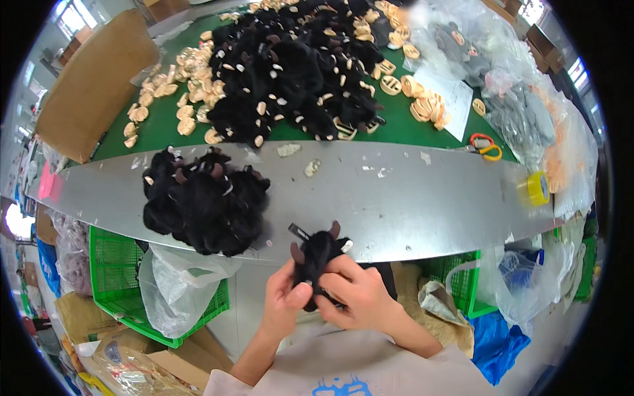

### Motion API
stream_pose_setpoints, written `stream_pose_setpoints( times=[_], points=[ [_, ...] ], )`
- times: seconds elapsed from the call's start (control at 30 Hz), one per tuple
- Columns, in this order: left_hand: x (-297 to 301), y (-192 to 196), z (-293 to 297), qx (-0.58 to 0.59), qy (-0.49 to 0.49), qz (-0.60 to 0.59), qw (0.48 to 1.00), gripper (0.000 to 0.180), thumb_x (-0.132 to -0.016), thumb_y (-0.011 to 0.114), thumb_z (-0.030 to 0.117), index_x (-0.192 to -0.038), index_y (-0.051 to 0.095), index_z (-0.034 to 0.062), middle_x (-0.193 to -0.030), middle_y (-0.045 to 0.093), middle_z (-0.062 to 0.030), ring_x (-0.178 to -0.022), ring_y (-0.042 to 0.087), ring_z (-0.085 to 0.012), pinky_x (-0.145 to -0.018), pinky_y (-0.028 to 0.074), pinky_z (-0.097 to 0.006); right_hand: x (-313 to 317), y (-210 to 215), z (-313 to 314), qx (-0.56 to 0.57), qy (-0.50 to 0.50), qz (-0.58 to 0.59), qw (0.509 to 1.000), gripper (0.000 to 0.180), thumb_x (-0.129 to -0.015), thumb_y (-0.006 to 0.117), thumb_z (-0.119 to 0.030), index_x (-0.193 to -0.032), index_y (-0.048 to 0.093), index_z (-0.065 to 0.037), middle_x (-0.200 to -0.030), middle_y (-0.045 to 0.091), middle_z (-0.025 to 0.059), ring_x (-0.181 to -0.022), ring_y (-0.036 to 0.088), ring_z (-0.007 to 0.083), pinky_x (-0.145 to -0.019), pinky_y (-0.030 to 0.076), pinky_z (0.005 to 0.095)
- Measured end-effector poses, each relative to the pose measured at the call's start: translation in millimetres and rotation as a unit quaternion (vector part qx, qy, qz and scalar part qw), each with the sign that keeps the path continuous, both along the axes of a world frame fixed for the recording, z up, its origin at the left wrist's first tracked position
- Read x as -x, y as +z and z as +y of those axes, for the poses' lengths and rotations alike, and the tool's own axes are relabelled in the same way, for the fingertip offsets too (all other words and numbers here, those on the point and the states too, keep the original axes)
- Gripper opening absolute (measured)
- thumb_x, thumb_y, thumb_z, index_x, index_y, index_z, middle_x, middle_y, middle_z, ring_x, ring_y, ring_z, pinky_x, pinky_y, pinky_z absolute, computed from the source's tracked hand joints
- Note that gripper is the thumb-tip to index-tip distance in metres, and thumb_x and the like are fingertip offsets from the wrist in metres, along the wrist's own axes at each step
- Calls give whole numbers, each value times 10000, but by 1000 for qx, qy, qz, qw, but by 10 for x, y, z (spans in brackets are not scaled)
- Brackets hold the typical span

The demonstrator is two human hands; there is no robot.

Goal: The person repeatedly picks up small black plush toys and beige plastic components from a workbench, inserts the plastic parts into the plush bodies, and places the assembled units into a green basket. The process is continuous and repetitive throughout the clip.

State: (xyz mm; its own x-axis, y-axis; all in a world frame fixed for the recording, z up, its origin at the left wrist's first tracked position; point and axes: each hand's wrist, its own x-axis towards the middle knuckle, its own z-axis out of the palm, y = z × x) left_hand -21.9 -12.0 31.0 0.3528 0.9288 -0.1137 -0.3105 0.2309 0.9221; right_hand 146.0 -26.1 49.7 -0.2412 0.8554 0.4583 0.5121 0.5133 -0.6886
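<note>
Left on the grey metal tabletop (105, 193), a heap of black furry plush pieces (206, 211) lies, likely for easy reach. At its near edge, the left hand (282, 298) pinches a brown-eared black plush toy (318, 254); the fingers of the right hand (360, 294) pinch its other side, seemingly steadying it.

The hands (356, 294) partly hide the black plush piece (319, 254); the lower edge crops the pale shirt (284, 371).

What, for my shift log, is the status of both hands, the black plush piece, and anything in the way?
Left hand and right hand holding black plush piece, by metal bench. Black plush pile to the left, apart. Nothing seen blocking.
</note>
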Motion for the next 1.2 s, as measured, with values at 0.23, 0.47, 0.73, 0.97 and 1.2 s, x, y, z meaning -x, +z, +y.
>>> stream_pose_setpoints(
  times=[0.23, 0.47, 0.73, 0.97, 1.2],
  points=[
    [-52, 244, 193, 128, 110, -125, 978, 396, -883, 675, 55, -1246, 556, -53, -1303, 597, -168, -1141, 605, -214, -982, 491, -354, -80, 112, -54, 267, -24, 433, 861, 129, -919, 557, 59, -1040, 539, 16, -1011, 568, 95, -784, 638, 121, -681, 589, 252],
    [-66, 285, 208, 144, 155, -116, 970, 448, -880, 648, 44, -1296, 498, -28, -1333, 578, -202, -1167, 594, -280, -1020, 474, -401, -32, 260, -38, 201, 25, 366, 908, 335, -943, 576, -16, -1257, 467, 24, -979, 657, 139, -788, 582, 109, -704, 481, 246],
    [-52, 412, 80, 142, 132, -147, 970, 427, -933, 624, 128, -1306, 496, -36, -1359, 556, -186, -1143, 614, -258, -969, 511, -388, 176, 173, 57, 261, 16, 426, 866, 245, -934, 652, -47, -1168, 589, -9, -935, 658, 64, -725, 590, 64, -615, 477, 199],
    [-16, 391, 3, 180, 113, -163, 964, 488, -969, 601, 209, -1361, 446, -36, -1444, 480, -161, -1164, 592, -248, -946, 521, -368, 217, 140, 63, 261, -5, 410, 874, 271, -984, 619, -230, -1149, 605, -15, -863, 671, 42, -689, 615, 58, -569, 506, 194],
    [-41, 318, -66, 144, 128, -145, 970, 445, -988, 580, 190, -1352, 455, -34, -1410, 509, -188, -1181, 585, -260, -977, 502, -383, 208, 29, 34, 180, -10, 383, 906, 253, -1002, 584, -237, -1117, 590, -11, -849, 654, 53, -658, 607, 80, -589, 495, 211]
  ],
)
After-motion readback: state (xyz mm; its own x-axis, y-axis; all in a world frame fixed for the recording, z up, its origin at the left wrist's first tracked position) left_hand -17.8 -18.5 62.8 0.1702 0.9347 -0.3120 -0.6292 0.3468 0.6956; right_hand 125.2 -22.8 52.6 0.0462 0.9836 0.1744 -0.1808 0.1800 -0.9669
